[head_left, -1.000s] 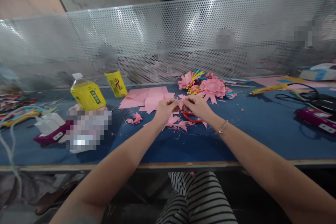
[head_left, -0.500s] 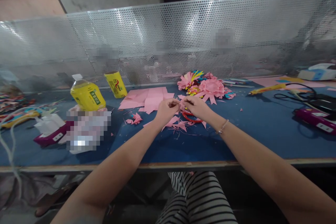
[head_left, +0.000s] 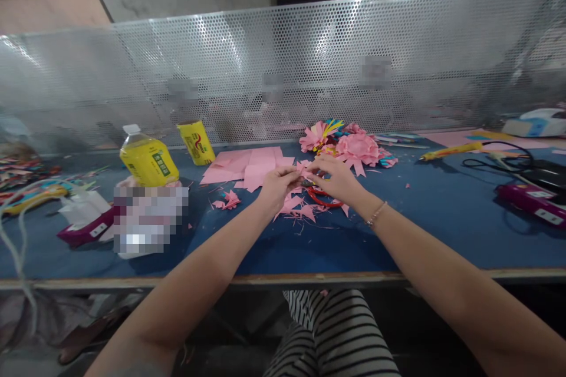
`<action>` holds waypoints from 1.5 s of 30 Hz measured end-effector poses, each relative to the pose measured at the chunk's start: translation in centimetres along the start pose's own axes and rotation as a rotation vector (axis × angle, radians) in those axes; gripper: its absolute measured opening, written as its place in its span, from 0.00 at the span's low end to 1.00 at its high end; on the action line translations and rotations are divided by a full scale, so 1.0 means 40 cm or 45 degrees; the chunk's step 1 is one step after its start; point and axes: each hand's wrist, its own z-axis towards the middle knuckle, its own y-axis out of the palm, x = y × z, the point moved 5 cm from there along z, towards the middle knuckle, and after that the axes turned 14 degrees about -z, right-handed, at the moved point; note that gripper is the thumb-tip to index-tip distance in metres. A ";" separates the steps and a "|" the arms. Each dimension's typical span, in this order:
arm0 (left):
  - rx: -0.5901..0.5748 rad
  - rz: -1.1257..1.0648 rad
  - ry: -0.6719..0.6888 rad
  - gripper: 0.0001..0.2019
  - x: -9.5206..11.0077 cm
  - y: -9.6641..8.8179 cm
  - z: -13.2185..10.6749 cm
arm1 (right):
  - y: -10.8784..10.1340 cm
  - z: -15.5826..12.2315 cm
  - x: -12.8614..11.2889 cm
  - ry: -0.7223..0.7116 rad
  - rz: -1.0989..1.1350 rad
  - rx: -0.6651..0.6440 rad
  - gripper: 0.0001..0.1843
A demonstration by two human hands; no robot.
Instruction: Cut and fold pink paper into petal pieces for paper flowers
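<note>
My left hand [head_left: 277, 184] and my right hand [head_left: 335, 178] meet over the middle of the blue table [head_left: 424, 230]. Both pinch a small folded piece of pink paper [head_left: 304, 170] between their fingertips. Red-handled scissors [head_left: 322, 198] lie on the table just under my right hand. Pink paper scraps [head_left: 300, 210] are scattered below both hands. Flat pink paper sheets [head_left: 247, 166] lie just beyond my left hand. A pile of finished pink paper flowers [head_left: 356, 147] sits beyond my right hand.
A yellow drink bottle [head_left: 148, 159] and a yellow can [head_left: 196, 141] stand at the left. A glue gun [head_left: 453, 150] with black cables, a magenta box [head_left: 533, 200] and a perforated metal screen [head_left: 283, 65] along the back border the work area.
My hands have stayed in place, working the small pink piece between the fingertips; the fingers shifted slightly. The view has barely moved.
</note>
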 end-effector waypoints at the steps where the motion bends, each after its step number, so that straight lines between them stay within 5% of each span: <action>1: -0.002 0.009 -0.003 0.06 0.000 0.000 0.000 | 0.000 0.000 0.000 0.019 0.006 -0.007 0.04; 22: -0.093 0.166 0.028 0.09 0.004 0.009 -0.010 | 0.025 -0.011 0.043 0.570 0.353 -0.090 0.07; 45: -0.120 0.395 0.196 0.05 0.020 0.022 -0.020 | 0.026 -0.013 0.039 0.648 0.462 -0.072 0.06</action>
